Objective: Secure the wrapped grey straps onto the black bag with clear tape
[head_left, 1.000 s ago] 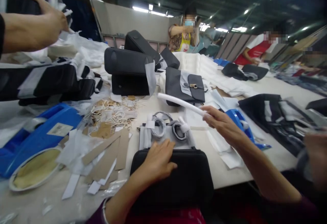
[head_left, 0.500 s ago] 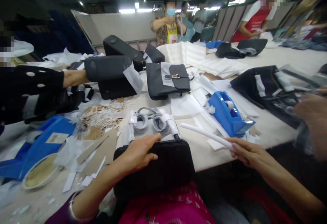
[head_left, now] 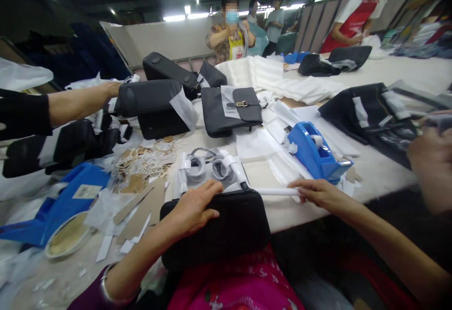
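Note:
A black bag (head_left: pixel 226 230) lies at the table's front edge, its flat base toward me. My left hand (head_left: pixel 196 208) rests on its upper edge, thumb and fingers apart. Beyond it, wrapped straps (head_left: pixel 195 167) and white-wrapped handle parts lie on the table. My right hand (head_left: pixel 314 192) pinches the right end of a thin white tube (head_left: pixel 275 191). The tube lies level, its left end close to the bag's upper right corner. A blue tape dispenser (head_left: pixel 314 154) stands just beyond my right hand.
More black bags (head_left: pixel 231 112) lie farther back. At the left are another blue dispenser (head_left: pixel 76 197), a round dish (head_left: pixel 67 235), cardboard strips and a string pile (head_left: pixel 148 159). A co-worker's arm (head_left: pixel 81 102) reaches in from the left; another person's hand (head_left: pixel 432 164) is at the right.
My right hand has moved left, bringing the white tube from a slant to level beside the bag. My left hand has stayed on the bag. The co-worker's arm at the left has risen.

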Action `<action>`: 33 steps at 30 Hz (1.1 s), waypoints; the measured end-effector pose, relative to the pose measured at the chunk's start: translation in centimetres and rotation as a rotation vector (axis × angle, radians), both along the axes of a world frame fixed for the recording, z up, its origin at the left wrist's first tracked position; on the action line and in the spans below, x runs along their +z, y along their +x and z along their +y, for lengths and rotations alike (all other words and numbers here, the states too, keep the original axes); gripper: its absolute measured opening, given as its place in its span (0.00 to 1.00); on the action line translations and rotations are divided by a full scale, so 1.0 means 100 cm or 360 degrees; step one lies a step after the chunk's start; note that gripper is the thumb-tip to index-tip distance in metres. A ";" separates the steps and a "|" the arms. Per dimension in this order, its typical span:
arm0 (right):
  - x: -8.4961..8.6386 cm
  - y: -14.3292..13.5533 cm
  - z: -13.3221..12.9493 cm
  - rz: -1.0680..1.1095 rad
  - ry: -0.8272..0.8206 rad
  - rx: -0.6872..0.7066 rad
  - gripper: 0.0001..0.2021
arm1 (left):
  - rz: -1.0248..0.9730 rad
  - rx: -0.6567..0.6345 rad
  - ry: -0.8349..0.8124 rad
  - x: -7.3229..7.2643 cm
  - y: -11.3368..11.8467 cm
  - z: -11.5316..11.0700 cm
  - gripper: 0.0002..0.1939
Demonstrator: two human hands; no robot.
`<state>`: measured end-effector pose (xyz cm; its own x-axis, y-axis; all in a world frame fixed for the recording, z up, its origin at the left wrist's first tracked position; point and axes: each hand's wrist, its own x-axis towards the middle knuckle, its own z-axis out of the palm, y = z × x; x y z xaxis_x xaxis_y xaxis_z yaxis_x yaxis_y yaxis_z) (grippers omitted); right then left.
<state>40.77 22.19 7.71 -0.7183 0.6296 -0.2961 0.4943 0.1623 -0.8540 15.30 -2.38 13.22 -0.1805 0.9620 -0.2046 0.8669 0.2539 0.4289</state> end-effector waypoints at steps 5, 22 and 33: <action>-0.009 -0.059 -0.030 0.0157 0.0105 0.0483 0.17 | 0.0133 -0.0009 0.0064 -0.005 0.002 -0.004 0.20; -0.024 -0.084 -0.058 0.0467 -0.0223 0.0338 0.24 | 0.0275 0.0023 0.0116 -0.011 0.003 -0.015 0.21; -0.030 -0.094 -0.115 0.0238 0.0393 -0.0179 0.40 | 0.0469 0.0127 0.0262 -0.038 0.003 -0.017 0.19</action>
